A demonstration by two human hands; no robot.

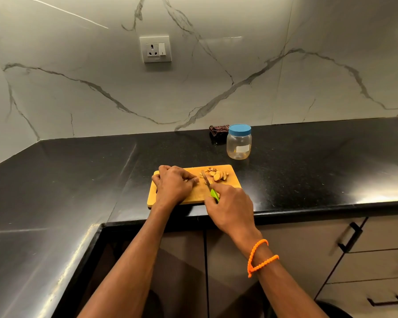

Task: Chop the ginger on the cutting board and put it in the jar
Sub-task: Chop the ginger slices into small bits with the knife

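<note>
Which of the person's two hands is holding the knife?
The right hand, the one with the orange bracelet at its wrist, grips the knife by its green handle. The left hand holds no knife; it rests curled on the cutting board.

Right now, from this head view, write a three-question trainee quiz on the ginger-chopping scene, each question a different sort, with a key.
1. True or false: the jar has its blue lid on.
2. Multiple choice: the right hand grips A) a spoon, B) the green-handled knife, C) the jar.
3. Fill in: the ginger slices lie on the ___.

Key:
1. True; the lid sits on the jar, which stands on the black counter beyond the board.
2. B; the left hand rests curled on the board beside the blade.
3. Cutting board.
</note>
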